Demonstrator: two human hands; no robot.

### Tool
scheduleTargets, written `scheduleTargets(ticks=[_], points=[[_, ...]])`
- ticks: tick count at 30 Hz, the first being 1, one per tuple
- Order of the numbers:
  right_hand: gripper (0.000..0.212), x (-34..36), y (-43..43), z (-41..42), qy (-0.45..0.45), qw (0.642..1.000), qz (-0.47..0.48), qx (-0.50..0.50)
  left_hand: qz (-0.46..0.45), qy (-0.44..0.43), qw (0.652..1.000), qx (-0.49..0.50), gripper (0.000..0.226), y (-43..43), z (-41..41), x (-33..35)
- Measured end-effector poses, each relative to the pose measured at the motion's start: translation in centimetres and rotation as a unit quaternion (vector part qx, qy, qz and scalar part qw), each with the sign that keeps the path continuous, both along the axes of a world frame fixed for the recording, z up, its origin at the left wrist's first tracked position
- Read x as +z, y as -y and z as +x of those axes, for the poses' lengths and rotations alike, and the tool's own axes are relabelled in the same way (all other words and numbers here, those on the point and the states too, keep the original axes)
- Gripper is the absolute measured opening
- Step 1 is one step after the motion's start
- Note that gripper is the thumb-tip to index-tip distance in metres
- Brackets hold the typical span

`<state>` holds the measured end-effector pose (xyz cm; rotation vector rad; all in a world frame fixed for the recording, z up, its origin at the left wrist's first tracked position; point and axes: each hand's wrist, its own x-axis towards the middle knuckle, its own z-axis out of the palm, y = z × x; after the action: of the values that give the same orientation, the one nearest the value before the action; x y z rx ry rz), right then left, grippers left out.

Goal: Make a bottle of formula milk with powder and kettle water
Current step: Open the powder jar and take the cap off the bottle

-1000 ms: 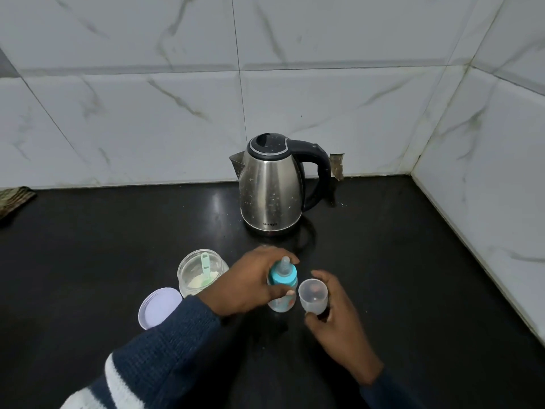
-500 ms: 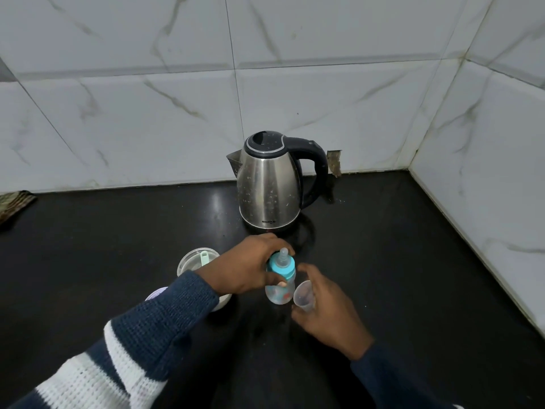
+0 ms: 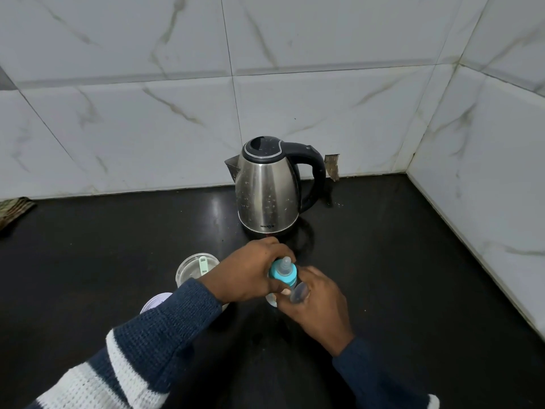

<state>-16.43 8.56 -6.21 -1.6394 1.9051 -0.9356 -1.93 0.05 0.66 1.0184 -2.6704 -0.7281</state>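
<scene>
A small clear baby bottle with a blue collar [image 3: 283, 273] and teat stands on the black counter [image 3: 88, 261]. My left hand [image 3: 247, 273] grips the blue collar from the left. My right hand [image 3: 318, 308] holds the clear bottle cap [image 3: 299, 293] against the bottle's right side and hides most of the bottle's body. A steel kettle [image 3: 268, 190] with a black handle stands behind the bottle. An open clear powder jar [image 3: 191, 268] with a green scoop [image 3: 203, 265] inside sits to the left, partly behind my left sleeve.
The jar's white lid [image 3: 154, 301] lies flat beside the jar, mostly hidden by my sleeve. A folded cloth [image 3: 13, 209] lies at the far left edge. Tiled walls close the counter at the back and on the right.
My right hand has brought the clear cap in from the right until it touches the bottle. My left hand has kept its grip on the collar. The camera moved slightly.
</scene>
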Motion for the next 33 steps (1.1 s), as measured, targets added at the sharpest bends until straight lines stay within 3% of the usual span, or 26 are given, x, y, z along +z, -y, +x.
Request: scheduleTargets(ticks=[11, 17, 19, 23, 28, 33], points=[[0.055, -0.1, -0.2, 0.7, -0.037, 0.999, -0.001, -0.023, -0.011, -0.051, 0.996, 0.073, 0.043, -1.3, 0.3, -1.7], [0.053, 0.2, -0.3, 1.4, -0.05, 0.998, 0.013, -0.034, -0.048, -0.102, 0.973, 0.2, 0.046, -2.8, -0.3, -3.3], [0.055, 0.3, -0.2, 1.3, -0.058, 0.998, 0.017, -0.027, -0.032, -0.089, 0.976, 0.194, 0.051, -2.7, -0.4, -3.2], [0.06, 0.4, 0.0, 1.0, -0.07, 0.997, 0.022, -0.021, -0.003, -0.02, 0.996, 0.088, 0.082, -2.1, 0.0, -2.3], [0.052, 0.4, 0.0, 1.1, -0.07, 0.997, 0.013, -0.028, -0.009, -0.03, 0.997, 0.068, 0.041, -1.2, 0.9, -1.3], [0.05, 0.4, 0.0, 1.2, -0.077, 0.997, 0.013, -0.019, -0.006, -0.031, 0.995, 0.091, 0.048, -1.2, 1.2, -1.7]])
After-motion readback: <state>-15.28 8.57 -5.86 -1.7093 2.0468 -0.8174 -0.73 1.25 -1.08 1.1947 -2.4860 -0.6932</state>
